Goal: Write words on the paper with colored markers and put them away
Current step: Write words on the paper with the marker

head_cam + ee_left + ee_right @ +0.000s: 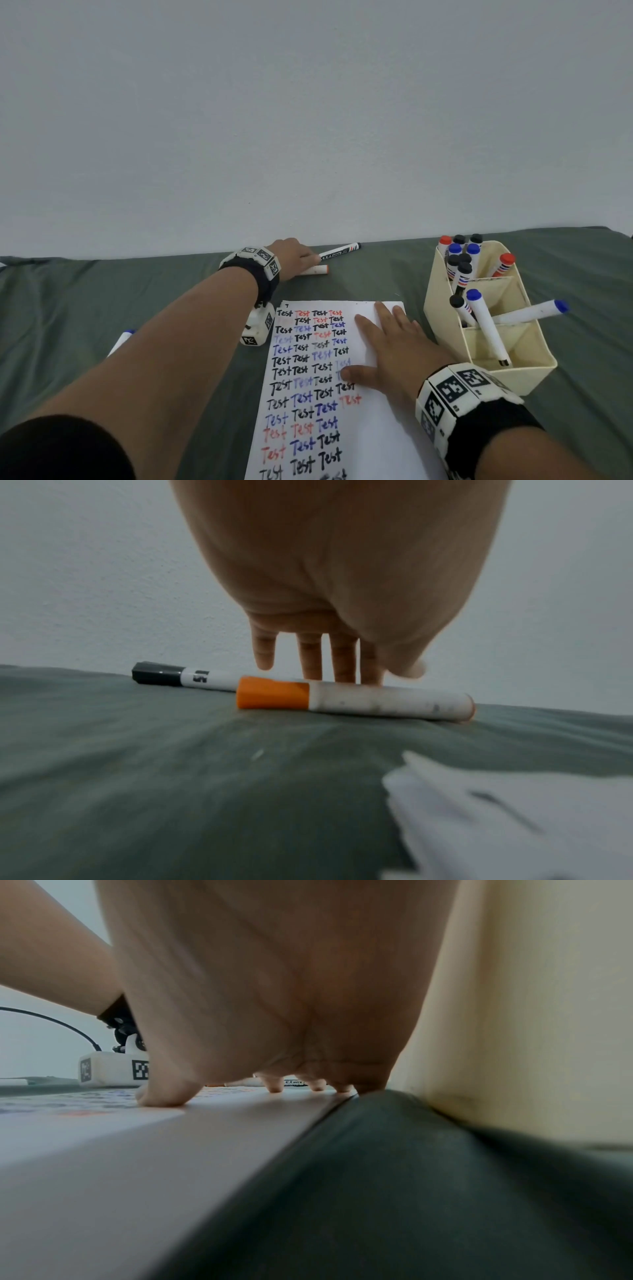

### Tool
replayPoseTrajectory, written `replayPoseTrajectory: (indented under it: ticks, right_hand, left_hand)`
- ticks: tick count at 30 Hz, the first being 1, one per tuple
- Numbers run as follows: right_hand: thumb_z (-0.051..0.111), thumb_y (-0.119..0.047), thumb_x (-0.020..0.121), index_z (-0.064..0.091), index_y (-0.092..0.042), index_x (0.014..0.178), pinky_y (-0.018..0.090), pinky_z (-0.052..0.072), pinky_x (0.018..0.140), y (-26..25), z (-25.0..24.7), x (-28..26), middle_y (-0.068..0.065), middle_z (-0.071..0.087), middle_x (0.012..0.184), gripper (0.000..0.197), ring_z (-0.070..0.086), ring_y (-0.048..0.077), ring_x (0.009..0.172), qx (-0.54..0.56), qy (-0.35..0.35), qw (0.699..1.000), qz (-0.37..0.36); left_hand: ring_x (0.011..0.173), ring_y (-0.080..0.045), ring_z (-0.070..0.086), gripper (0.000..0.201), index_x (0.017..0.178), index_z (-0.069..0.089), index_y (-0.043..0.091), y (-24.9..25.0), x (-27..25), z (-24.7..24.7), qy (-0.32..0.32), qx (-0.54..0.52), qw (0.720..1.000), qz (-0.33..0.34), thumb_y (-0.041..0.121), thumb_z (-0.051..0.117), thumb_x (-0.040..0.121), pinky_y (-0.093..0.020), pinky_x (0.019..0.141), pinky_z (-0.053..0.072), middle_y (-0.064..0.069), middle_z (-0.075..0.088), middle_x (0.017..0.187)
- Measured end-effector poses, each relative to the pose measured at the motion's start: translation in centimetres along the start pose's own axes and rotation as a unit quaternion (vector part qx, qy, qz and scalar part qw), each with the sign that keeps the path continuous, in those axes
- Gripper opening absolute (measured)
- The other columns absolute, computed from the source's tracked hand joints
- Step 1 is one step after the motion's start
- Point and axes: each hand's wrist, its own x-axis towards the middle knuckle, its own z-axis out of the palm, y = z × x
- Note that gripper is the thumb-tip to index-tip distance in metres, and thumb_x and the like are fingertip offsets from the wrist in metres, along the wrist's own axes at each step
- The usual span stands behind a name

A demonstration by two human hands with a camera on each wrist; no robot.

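Note:
A white paper (373,431) covered with rows of "Test" in black, blue and red lies on the green cloth. My right hand (394,346) lies flat on it with the fingers spread; in the right wrist view the hand (260,1053) presses on the paper (137,1150). My left hand (298,258) reaches to the far edge of the table. Its straight fingers (310,658) point down onto a black-capped marker (192,679), just behind an orange-capped marker (377,702). The head view shows the black-capped marker (340,251) and the orange-capped one (313,270) lying side by side.
A cream organizer (513,370) right of the paper holds several red, blue and black markers; its wall (531,1015) is close to my right wrist. A blue-capped marker (120,341) lies partly under my left forearm. The wall rises right behind the table.

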Motion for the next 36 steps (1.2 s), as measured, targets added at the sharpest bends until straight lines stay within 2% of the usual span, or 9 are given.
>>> replayPoseTrajectory:
  ticks: [11, 17, 21, 23, 25, 27, 29, 32, 36]
  right_hand:
    - [0.038, -0.090, 0.080, -0.006, -0.034, 0.161, 0.047, 0.001, 0.126, -0.2, -0.6, -0.6, 0.003, -0.020, 0.169, 0.108, -0.014, 0.029, 0.156, -0.003, 0.004, 1.000, -0.004]
    - [0.046, -0.080, 0.087, -0.011, -0.030, 0.161, 0.048, 0.007, 0.125, -0.8, -1.1, -1.1, 0.004, -0.026, 0.167, 0.106, -0.012, 0.030, 0.156, 0.021, 0.078, 0.997, -0.001]
    - [0.050, -0.060, 0.097, -0.019, -0.026, 0.158, 0.052, 0.005, 0.126, -1.2, -1.5, -1.6, 0.004, -0.030, 0.165, 0.098, -0.017, 0.034, 0.155, -0.044, 0.196, 0.980, -0.016]
    - [0.046, -0.047, 0.102, -0.014, -0.024, 0.160, 0.055, 0.004, 0.125, -1.3, -1.7, -1.8, 0.005, -0.020, 0.168, 0.086, -0.014, 0.034, 0.155, -0.052, 0.206, 0.977, -0.017]
    - [0.040, -0.037, 0.106, 0.018, -0.021, 0.158, 0.053, 0.021, 0.122, -1.4, -2.2, -1.8, 0.008, 0.020, 0.165, 0.058, 0.015, 0.033, 0.153, -0.052, 0.202, 0.978, -0.028]
    - [0.039, -0.029, 0.107, 0.048, -0.021, 0.135, 0.039, 0.043, 0.093, -1.5, -2.6, -2.0, 0.005, 0.059, 0.134, 0.030, 0.051, 0.026, 0.120, -0.045, 0.202, 0.977, -0.052]
    - [0.043, -0.024, 0.106, 0.056, -0.020, 0.122, 0.034, 0.044, 0.075, -1.7, -2.8, -2.2, 0.003, 0.066, 0.115, 0.021, 0.057, 0.023, 0.095, -0.026, 0.197, 0.978, -0.068]
    - [0.047, -0.021, 0.105, 0.057, -0.021, 0.119, 0.038, 0.051, 0.080, -1.8, -2.8, -2.3, 0.001, 0.065, 0.109, 0.017, 0.056, 0.020, 0.091, -0.016, 0.195, 0.977, -0.084]
    - [0.050, -0.017, 0.103, 0.057, -0.023, 0.110, 0.035, 0.049, 0.080, -1.9, -2.9, -2.3, -0.001, 0.064, 0.105, 0.012, 0.054, 0.017, 0.089, -0.003, 0.168, 0.981, -0.102]
  left_hand:
    - [0.099, -0.023, 0.059, 0.020, 0.113, 0.064, 0.017, 1.6, -1.7, 0.1, 0.107, 0.040, 0.993, -0.036, 0.025, 0.051, 0.099, -0.036, 0.084, 0.050, -0.004, 0.063, 0.109]
    - [0.086, -0.017, 0.056, 0.013, 0.103, 0.067, 0.017, 1.4, -5.4, 0.7, 0.209, -0.030, 0.975, 0.067, 0.022, 0.056, 0.098, -0.026, 0.074, 0.041, 0.001, 0.063, 0.091]
    - [0.065, -0.006, 0.054, 0.013, 0.098, 0.070, 0.021, 2.5, -8.9, 1.2, 0.191, -0.024, 0.969, 0.155, 0.023, 0.058, 0.095, -0.023, 0.059, 0.039, 0.009, 0.062, 0.076]
    - [0.068, -0.004, 0.050, 0.011, 0.093, 0.065, 0.023, 3.0, -10.6, 1.9, 0.179, -0.015, 0.967, 0.182, 0.025, 0.054, 0.095, -0.025, 0.061, 0.038, 0.013, 0.057, 0.077]
    - [0.085, -0.008, 0.046, 0.007, 0.097, 0.058, 0.025, 3.4, -12.1, 2.8, 0.178, -0.024, 0.967, 0.183, 0.026, 0.052, 0.096, -0.026, 0.075, 0.040, 0.012, 0.054, 0.089]
    - [0.091, -0.010, 0.045, 0.007, 0.102, 0.054, 0.025, 3.9, -13.4, 3.6, 0.183, -0.047, 0.967, 0.173, 0.025, 0.049, 0.097, -0.027, 0.081, 0.040, 0.010, 0.052, 0.096]
    - [0.092, -0.012, 0.048, 0.015, 0.110, 0.055, 0.023, 4.6, -14.2, 3.9, 0.175, -0.055, 0.970, 0.159, 0.029, 0.047, 0.099, -0.028, 0.081, 0.041, 0.008, 0.054, 0.100]
    - [0.084, -0.018, 0.058, 0.025, 0.106, 0.057, 0.021, 5.7, -14.8, 4.2, 0.126, 0.031, 0.984, 0.122, 0.040, 0.042, 0.102, -0.036, 0.072, 0.048, 0.003, 0.061, 0.092]
    - [0.066, -0.013, 0.055, 0.023, 0.102, 0.048, 0.030, 5.7, -15.7, 5.0, 0.079, 0.025, 0.994, 0.074, 0.048, 0.033, 0.104, -0.029, 0.053, 0.033, 0.008, 0.056, 0.077]
